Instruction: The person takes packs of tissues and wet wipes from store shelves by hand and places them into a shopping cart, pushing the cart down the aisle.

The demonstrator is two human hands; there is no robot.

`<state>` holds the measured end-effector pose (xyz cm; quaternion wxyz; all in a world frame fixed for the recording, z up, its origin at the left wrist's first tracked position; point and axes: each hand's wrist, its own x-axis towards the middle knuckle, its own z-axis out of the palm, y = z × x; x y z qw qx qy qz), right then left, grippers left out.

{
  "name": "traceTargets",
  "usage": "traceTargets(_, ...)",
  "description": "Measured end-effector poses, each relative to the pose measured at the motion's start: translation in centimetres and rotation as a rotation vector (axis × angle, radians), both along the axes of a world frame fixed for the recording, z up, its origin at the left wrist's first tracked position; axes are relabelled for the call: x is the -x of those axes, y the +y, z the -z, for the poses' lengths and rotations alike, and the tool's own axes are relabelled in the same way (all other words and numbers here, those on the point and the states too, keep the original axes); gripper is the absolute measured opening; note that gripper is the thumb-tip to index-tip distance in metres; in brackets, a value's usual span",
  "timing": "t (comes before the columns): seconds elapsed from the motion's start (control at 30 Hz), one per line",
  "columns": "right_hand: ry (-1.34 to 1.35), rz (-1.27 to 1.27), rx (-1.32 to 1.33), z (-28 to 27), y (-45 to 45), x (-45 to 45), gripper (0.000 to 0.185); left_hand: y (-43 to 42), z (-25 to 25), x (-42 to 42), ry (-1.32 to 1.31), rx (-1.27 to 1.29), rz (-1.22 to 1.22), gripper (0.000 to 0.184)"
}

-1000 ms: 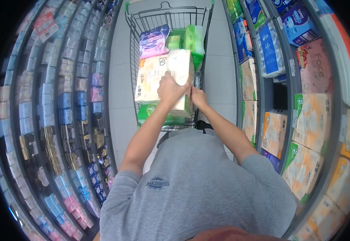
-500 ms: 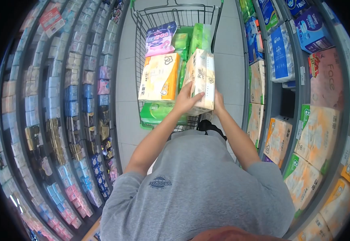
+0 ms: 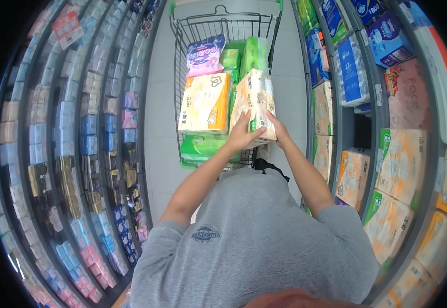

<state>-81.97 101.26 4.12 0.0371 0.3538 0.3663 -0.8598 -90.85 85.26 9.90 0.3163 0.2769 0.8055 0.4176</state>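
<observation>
Between my two hands is a cream and orange tissue pack (image 3: 254, 95), held at the right side of the shopping cart (image 3: 176, 77). My left hand (image 3: 241, 134) grips its near left side, thumb across the front. On the right edge, my right hand (image 3: 281, 131) is closed against the pack, with fingers partly hidden. Left of it, a larger cream and orange tissue pack (image 3: 201, 102) lies on top of a green pack (image 3: 200, 147). Farther up the cart are a purple and pink bag (image 3: 205, 55) and a tall green pack (image 3: 254, 55).
Shelves of small tissue packets (image 3: 92, 97) run along the left. On the right, shelves hold large tissue packs (image 3: 400, 164) and a blue and white roll pack (image 3: 354, 69). Pale floor tiles (image 3: 159, 113) show on either side of the cart.
The tissue pack in my hands has turned, and its printed end with a green patch now faces me. My right hand has come further round onto its edge. The cart's contents look unchanged.
</observation>
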Motion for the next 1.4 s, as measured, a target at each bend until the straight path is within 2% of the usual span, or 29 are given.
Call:
traceTargets(0.03, 0.004, 0.007, -0.011, -0.2, 0.0, -0.3, 0.059, -0.2, -0.2, -0.1, 0.004, -0.011, 0.007, 0.101)
traceTargets(0.1, -0.116, 0.018, -0.281, -0.1, 0.1, -1.1, 0.065, -0.9, -0.8, -0.8, -0.012, 0.026, -0.014, 0.096)
traceTargets(0.13, -0.115, 0.030, -0.290, 0.2, 0.1, -1.5, 0.065, -1.4, -1.2, -1.2, -0.011, 0.016, -0.002, 0.096)
traceTargets(0.2, -0.167, 0.055, -0.334, 0.8, -0.1, -2.5, 0.063, -2.9, -2.0, -2.4, 0.053, -0.110, 0.000, 0.083)
traceTargets(0.23, -0.170, 0.071, -0.341, 0.1, -0.3, -3.3, 0.063, -4.2, -1.0, -3.0, 0.051, -0.119, 0.014, 0.083)
traceTargets(0.3, -0.357, 0.017, -0.341, -1.1, -1.3, -5.8, 0.057, -7.6, 2.0, -4.0, 0.114, -0.136, 0.045, 0.067)
traceTargets(0.37, -0.453, -0.058, -0.556, 4.9, -2.5, -10.4, 0.047, -11.2, 2.8, -5.4, 0.127, -0.166, -0.043, 0.047)
traceTargets(0.43, -0.461, -0.268, -0.820, 8.3, -4.1, -16.5, 0.037, -15.0, 1.8, -5.9, -0.144, 0.044, -0.027, 0.031)
traceTargets(0.5, -0.592, -0.276, -0.807, 9.6, -6.9, -22.7, 0.036, -18.8, 3.7, -7.0, -0.181, -0.016, -0.023, 0.020)
traceTargets(0.53, -0.681, -0.257, -0.752, 9.7, -8.5, -25.6, 0.037, -20.5, 4.6, -7.3, -0.225, 0.056, 0.021, 0.018)
traceTargets(0.6, -0.798, -0.200, -0.683, 9.1, -11.9, -30.0, 0.037, -22.6, 5.8, -7.9, -0.270, 0.125, 0.069, 0.020)
traceTargets(0.67, -1.014, -0.253, -0.554, 7.7, -14.5, -33.7, 0.038, -22.9, 5.3, -8.1, -0.269, 0.124, 0.150, 0.020)
traceTargets(0.77, -1.000, -0.295, -0.592, 7.6, -16.9, -36.8, 0.046, -20.7, 5.8, -7.9, -0.236, 0.090, 0.302, 0.020)
traceTargets(0.8, -0.952, -0.398, -0.724, 8.6, -17.2, -37.6, 0.050, -19.5, 6.1, -7.9, -0.213, 0.076, 0.335, 0.020)
traceTargets(0.83, -0.958, -0.399, -0.723, 8.8, -17.1, -37.5, 0.036, -17.5, 4.2, -7.9, -0.186, 0.061, 0.403, 0.015)
traceTargets(0.87, -0.962, -0.359, -0.735, 8.9, -16.9, -36.8, 0.036, -16.2, 4.6, -7.8, -0.161, -0.066, 0.442, 0.015)
traceTargets(0.97, -0.846, -0.115, -0.826, 9.5, -16.8, -34.7, 0.034, -11.5, 2.0, -8.6, -0.221, -0.069, 0.527, 0.018)
traceTargets(1.03, -0.682, 0.013, -0.788, 9.4, -15.9, -33.2, 0.032, -8.8, 1.0, -10.1, -0.165, -0.095, 0.594, 0.018)
traceTargets(1.1, -0.605, 0.037, -0.918, 4.1, -15.1, -31.7, 0.039, -6.3, -0.3, -12.2, -0.111, -0.127, 0.650, 0.019)
traceTargets(1.17, -0.551, 0.122, -0.968, 1.9, -14.4, -32.2, 0.040, -4.2, -2.1, -15.5, -0.076, -0.113, 0.729, 0.020)
traceTargets(1.33, -0.450, 0.332, -1.008, -2.6, -12.1, -40.0, 0.038, 1.1, -3.4, -24.6, 0.004, -0.119, 0.943, 0.021)
traceTargets(1.4, -0.411, 0.633, -0.935, -3.6, -10.5, -45.4, 0.028, 4.2, -4.4, -28.0, -0.047, -0.170, 0.983, 0.027)
